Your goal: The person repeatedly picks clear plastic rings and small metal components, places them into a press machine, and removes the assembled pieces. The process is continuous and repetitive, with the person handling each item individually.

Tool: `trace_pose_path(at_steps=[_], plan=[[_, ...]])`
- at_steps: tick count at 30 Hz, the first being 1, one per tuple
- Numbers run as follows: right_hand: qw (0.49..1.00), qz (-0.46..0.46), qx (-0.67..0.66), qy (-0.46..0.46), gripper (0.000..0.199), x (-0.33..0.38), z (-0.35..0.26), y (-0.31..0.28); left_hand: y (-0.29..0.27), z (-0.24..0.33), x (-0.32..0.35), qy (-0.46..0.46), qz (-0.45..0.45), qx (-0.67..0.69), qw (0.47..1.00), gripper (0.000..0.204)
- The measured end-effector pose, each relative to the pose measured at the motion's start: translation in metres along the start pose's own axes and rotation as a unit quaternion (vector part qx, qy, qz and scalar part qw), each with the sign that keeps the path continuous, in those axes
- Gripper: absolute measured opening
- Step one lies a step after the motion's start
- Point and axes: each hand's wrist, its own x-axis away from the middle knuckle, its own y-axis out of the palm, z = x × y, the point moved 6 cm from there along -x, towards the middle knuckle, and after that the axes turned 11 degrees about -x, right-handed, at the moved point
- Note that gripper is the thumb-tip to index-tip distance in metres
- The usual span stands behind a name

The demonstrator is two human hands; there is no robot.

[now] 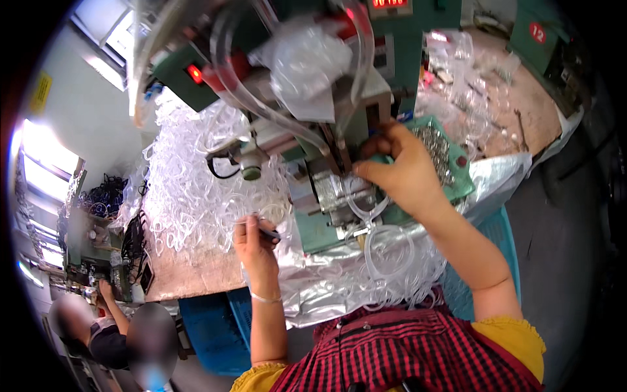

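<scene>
Right hand is raised against the front of the green machine, fingers pinched together on the end of a clear tube — the tube drops from the fingertips in a loop below the wrist and runs down toward the lap. Just behind this hand a green tray of small silvery metal parts is seen, partly covered by the knuckles.

Left hand is held lower and well apart from the right, closed around a thin dark tool; what kind of tool cannot be told. A pale band is worn at its wrist. Beyond and to the left of this hand a big heap of cut clear tube pieces is spread over the bench.

Between the two hands a sheet of silvery plastic film is draped over the bench edge, with more looped tubing piled on it near the body. Below the left forearm a blue crate is set on the floor. Above both hands thick clear hoses and a crumpled plastic bag hang off the machine. At far lower left another person is seated at a separate bench.
</scene>
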Motion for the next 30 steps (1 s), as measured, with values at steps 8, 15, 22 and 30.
trace_pose_path(at_steps=[8,15,22,30], plan=[[0.992,-0.007,-0.115,0.05,0.065,0.002,0.002,0.017,0.097,0.167,0.004,0.452,-0.001,-0.171,0.875,0.016],[0.997,-0.07,0.003,-0.005,0.05,0.035,-0.019,-0.011,0.104,0.138,0.048,0.11,-0.228,0.011,0.967,0.017],[0.799,0.126,0.565,-0.163,0.018,0.035,0.031,-0.108,0.152,0.064,0.083,-0.348,-0.389,0.06,0.851,0.031],[0.877,0.13,0.45,-0.109,0.015,0.02,0.046,-0.131,0.156,0.049,0.084,-0.331,-0.306,0.087,0.888,0.031]])
